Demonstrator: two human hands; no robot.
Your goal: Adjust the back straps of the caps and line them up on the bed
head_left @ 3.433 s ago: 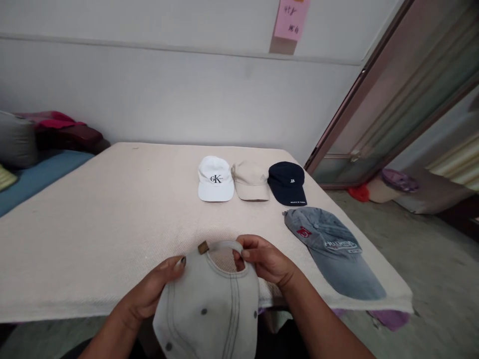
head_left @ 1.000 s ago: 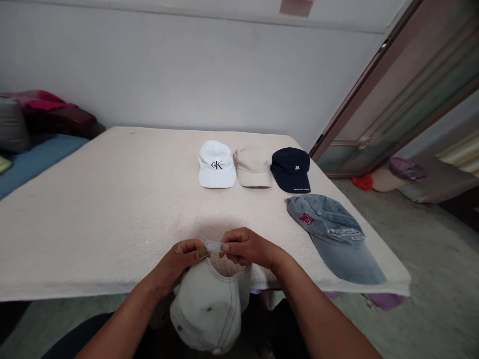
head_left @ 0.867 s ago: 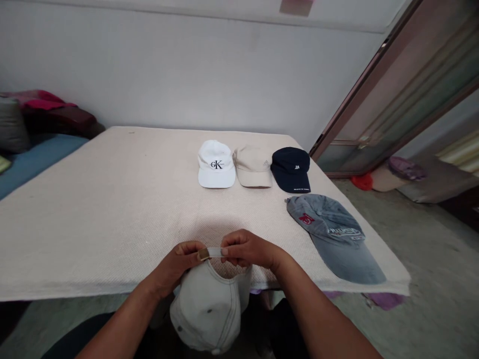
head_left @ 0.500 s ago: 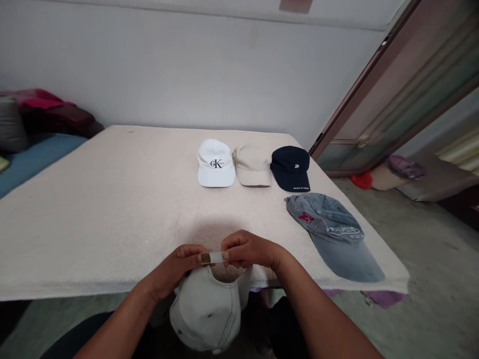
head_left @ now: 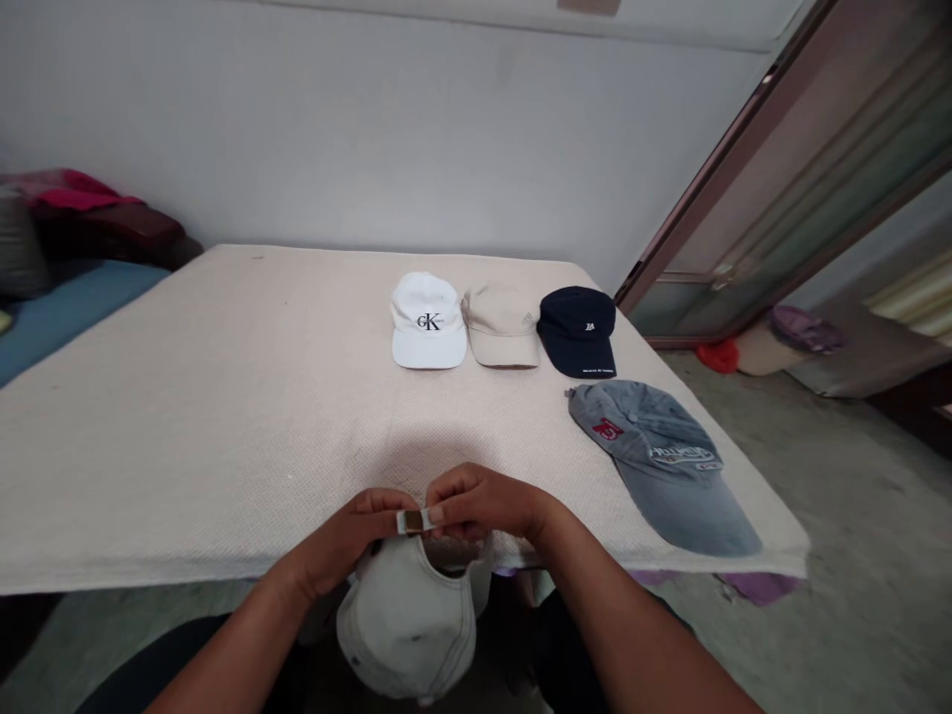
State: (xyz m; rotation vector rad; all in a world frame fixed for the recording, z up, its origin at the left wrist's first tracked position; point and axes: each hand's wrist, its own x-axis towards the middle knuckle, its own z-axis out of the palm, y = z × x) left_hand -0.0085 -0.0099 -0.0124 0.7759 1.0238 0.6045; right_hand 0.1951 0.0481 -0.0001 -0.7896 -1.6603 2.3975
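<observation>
A light grey baseball cap (head_left: 409, 620) hangs at the table's near edge, its back opening turned up toward the table. Across that opening runs its strap, with a brass-coloured buckle (head_left: 415, 522) on it. My left hand (head_left: 364, 526) pinches the strap at the buckle's left side. From the right, my right hand (head_left: 483, 501) is closed on the strap just beside the buckle. The cap's brim is hidden below.
On the cream-covered table (head_left: 185, 426) lie a white cap (head_left: 429, 332), a beige cap (head_left: 502, 327) and a navy cap (head_left: 578, 332) in a row. A larger faded grey-blue cap (head_left: 661, 461) rests at the right edge. Behind stands a pale wall (head_left: 334, 139).
My right hand has come left, closer to my left hand. The buckle has slid slightly right along the strap, and a strap end now shows left of it.
</observation>
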